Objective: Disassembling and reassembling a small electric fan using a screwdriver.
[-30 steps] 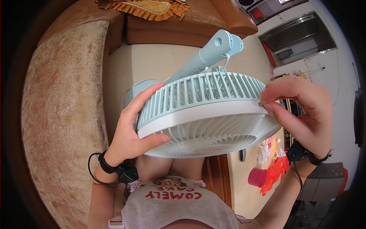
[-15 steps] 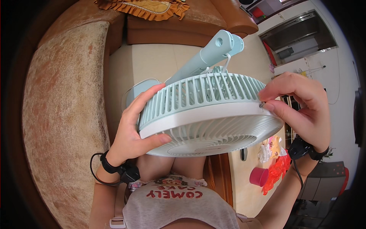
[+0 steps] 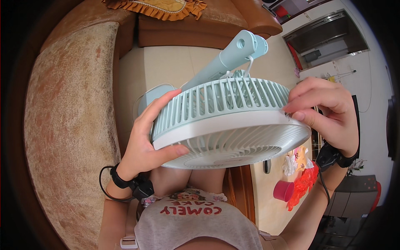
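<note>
A pale blue-green fan point(image 3: 221, 98) with a white front ring is held tilted before me, its front grille turned down toward my lap. Its neck slants up behind the head, toward the upper right. My left hand point(image 3: 146, 146) grips the left edge of the fan, thumb on the front grille and fingers around the back cage. At the right edge, my right hand point(image 3: 325, 106) is closed in a pinch by the white ring. Whatever small thing lies between its fingertips is too small to make out.
A worn tan sofa section point(image 3: 75, 129) runs along the left, with a brown leather sofa point(image 3: 187, 31) across the back. The fan's base point(image 3: 156, 96) rests on the tiled floor. At the right are a magenta bin point(image 3: 283, 191), a red plastic bag point(image 3: 302, 187) and a grey cabinet point(image 3: 354, 196).
My right fingers have shifted slightly at the ring; a small dark metallic bit seen between them earlier is now mostly covered. The fan has tipped slightly, and my left hand keeps its grip.
</note>
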Demonstrator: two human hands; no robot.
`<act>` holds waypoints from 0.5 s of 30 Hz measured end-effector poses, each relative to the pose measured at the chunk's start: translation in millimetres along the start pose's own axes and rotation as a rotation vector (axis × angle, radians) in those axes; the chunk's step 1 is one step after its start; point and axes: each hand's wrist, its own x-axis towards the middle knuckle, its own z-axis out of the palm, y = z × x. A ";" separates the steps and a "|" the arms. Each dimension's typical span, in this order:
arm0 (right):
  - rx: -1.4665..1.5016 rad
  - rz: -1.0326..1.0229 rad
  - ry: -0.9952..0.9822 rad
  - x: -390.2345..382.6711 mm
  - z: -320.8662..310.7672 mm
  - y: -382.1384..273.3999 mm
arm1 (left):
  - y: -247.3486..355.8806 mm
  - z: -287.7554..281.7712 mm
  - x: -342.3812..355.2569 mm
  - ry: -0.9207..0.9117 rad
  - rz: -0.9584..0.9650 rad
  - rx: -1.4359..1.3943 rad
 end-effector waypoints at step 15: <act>0.058 -0.108 0.558 -69.3 6.0 27.5 | -2.5 5.1 1.6 0.032 -0.055 -0.096</act>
